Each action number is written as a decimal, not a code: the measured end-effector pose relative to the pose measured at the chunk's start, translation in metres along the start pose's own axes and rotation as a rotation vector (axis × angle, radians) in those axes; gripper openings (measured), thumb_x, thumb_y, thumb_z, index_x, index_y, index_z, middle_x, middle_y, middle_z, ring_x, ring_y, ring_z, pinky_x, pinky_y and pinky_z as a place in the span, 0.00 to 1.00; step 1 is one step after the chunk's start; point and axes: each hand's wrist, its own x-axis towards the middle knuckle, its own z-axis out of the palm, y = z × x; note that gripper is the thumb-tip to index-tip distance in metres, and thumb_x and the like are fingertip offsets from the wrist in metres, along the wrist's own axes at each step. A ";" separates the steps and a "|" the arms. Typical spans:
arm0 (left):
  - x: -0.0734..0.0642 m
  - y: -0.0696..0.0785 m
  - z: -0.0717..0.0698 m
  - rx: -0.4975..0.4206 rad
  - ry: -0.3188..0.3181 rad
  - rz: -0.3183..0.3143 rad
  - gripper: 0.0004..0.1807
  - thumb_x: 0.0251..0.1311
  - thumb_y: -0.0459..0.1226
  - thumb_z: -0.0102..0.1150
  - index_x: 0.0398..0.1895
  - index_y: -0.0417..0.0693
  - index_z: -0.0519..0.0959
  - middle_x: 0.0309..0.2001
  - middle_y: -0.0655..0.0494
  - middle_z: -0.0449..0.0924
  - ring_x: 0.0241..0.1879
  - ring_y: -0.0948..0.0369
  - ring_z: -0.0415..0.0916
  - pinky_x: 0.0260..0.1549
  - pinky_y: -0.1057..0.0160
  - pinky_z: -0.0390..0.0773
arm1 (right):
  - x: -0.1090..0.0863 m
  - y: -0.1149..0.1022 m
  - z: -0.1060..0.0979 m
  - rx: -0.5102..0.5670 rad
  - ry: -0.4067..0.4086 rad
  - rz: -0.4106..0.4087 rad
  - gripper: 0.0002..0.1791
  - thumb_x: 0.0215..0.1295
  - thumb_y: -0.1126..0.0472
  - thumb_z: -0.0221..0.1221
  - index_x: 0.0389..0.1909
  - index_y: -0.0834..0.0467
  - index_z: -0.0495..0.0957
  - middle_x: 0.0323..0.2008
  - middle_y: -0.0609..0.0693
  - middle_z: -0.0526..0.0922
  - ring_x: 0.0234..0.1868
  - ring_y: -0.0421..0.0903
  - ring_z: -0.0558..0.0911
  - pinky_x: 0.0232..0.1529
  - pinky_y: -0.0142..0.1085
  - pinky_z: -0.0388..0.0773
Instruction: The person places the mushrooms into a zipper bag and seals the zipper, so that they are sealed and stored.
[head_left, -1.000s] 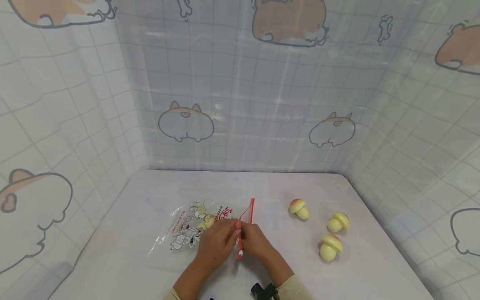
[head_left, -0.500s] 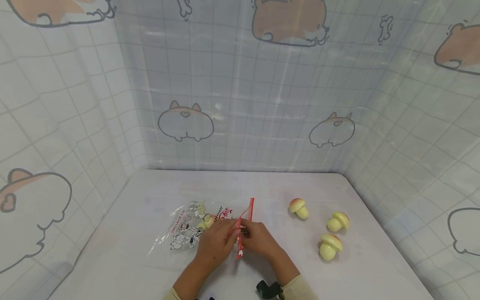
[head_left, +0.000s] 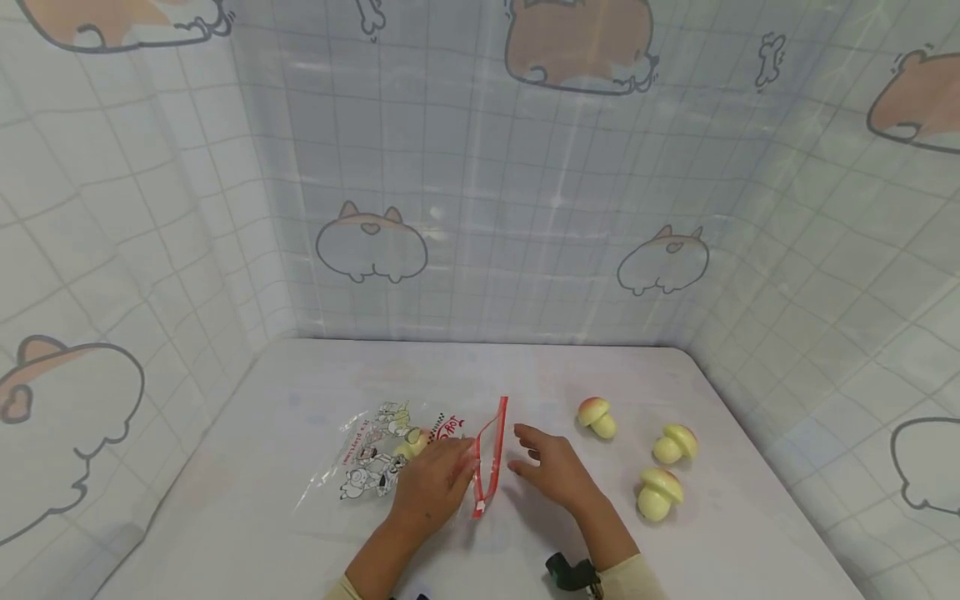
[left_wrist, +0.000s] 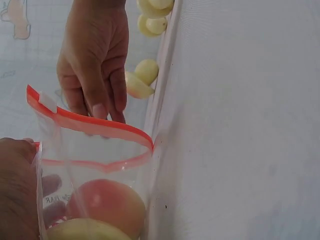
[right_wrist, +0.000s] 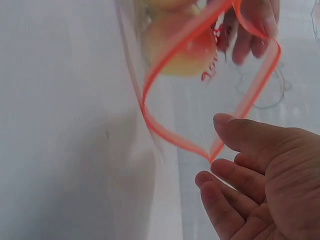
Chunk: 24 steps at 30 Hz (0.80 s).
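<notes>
A clear zip bag (head_left: pixel 375 454) with cartoon animal prints lies on the table. Its red-edged mouth (left_wrist: pixel 95 125) gapes to the right, and a white slider (left_wrist: pixel 47 102) sits on the zip. My left hand (head_left: pixel 433 487) grips the near side of the bag close to the mouth. Inside the bag are toy mushrooms (left_wrist: pixel 107 205), red and yellow; how many I cannot tell. Just right of the mouth my right hand (head_left: pixel 558 471) has its fingers loosely spread and holds nothing. In the right wrist view, my right hand (right_wrist: pixel 270 185) is beside the red rim.
Three more toy mushrooms, yellow with reddish caps, lie on the right of the white table (head_left: pixel 300 375): one farther back (head_left: pixel 597 417), one at the right (head_left: pixel 676 443) and one nearer (head_left: pixel 660 494). Sheets printed with dogs enclose the table at the back and sides.
My right hand has drawn out of the bag's mouth to the right, its fingers parting. The red mouth now shows as a wider loop. My left hand has stayed in place.
</notes>
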 end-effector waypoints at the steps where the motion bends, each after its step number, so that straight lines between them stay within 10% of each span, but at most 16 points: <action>1: 0.000 0.000 0.000 -0.001 -0.002 -0.003 0.15 0.67 0.46 0.60 0.52 0.51 0.84 0.47 0.61 0.87 0.50 0.62 0.83 0.49 0.58 0.83 | -0.001 0.002 -0.003 -0.003 0.006 0.000 0.34 0.63 0.54 0.68 0.69 0.58 0.70 0.63 0.55 0.78 0.57 0.56 0.82 0.53 0.48 0.82; 24: -0.001 0.002 -0.001 -0.007 0.001 -0.002 0.13 0.68 0.46 0.59 0.49 0.53 0.85 0.47 0.63 0.87 0.51 0.64 0.82 0.52 0.60 0.82 | -0.031 0.033 -0.040 -0.054 0.257 0.019 0.28 0.57 0.58 0.72 0.59 0.61 0.78 0.54 0.57 0.84 0.54 0.55 0.84 0.52 0.44 0.83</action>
